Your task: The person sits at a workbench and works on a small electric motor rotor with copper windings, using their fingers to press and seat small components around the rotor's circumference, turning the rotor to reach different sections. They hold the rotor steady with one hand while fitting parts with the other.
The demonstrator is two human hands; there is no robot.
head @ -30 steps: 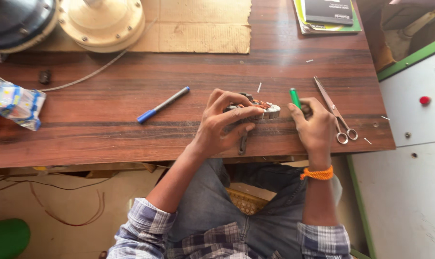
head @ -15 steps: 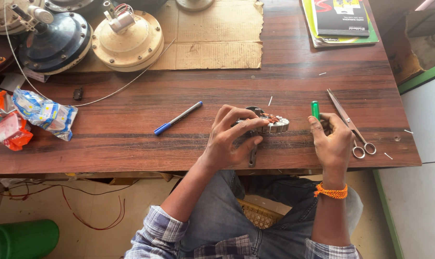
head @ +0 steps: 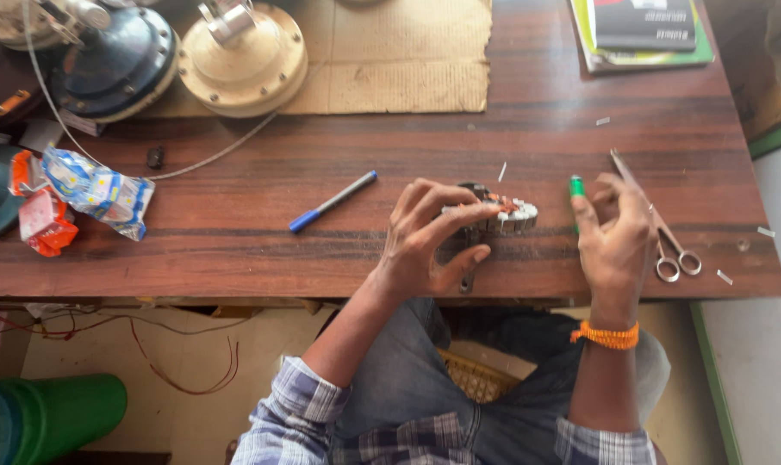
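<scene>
Seen from the head camera, a small wound motor core (head: 502, 215) is pinned on the wooden table (head: 235, 250), near its front edge, its long axis laid roughly side to side and its metal-toothed end pointed toward the scissors (head: 657, 224). It is covered from above by the left hand (head: 425, 245), whose fingers (head: 459, 211) are spread and curled down over it, thumb tucked under at the near side. Just to the right of the core, a green-tipped tool (head: 576, 188) is gripped upright in the closed fingers of the right hand (head: 614, 241), wrist banded in orange. The scissors lie just beyond that hand. A blue pen (head: 332, 202) lies left of the core.
</scene>
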